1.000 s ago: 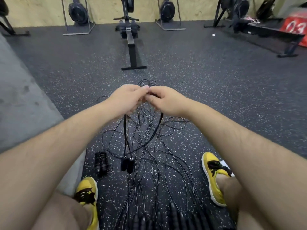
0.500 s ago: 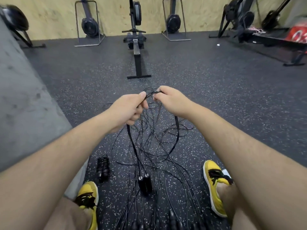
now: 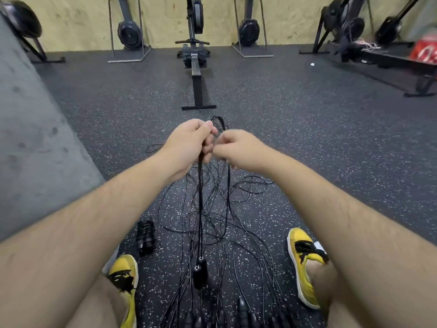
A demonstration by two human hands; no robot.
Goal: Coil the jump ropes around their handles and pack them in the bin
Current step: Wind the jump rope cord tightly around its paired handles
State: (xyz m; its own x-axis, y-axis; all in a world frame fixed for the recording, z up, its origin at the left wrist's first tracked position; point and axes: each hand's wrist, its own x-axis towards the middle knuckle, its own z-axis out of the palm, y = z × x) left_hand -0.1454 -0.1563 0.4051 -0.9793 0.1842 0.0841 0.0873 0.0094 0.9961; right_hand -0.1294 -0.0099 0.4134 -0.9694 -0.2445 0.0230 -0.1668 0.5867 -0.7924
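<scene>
Dangling from the left hand (image 3: 189, 143), the jump rope (image 3: 201, 209) looks thin, light, floppy and slick. Its two handles (image 3: 199, 274) hang low, paired. The left hand fists the folded cord and the blurred right hand (image 3: 238, 147) seems to pinch a strand beside it. The stiff handles are the best hold. Loose ropes (image 3: 236, 228) tangle on the floor (image 3: 307, 150), a likely snag. A coiled rope (image 3: 145, 235) lies to the left.

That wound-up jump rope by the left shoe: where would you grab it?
Probably around the middle of the coiled rope, from above: it lies flat on the floor, a short thick bundle, so fingers can span its narrow width.
</scene>
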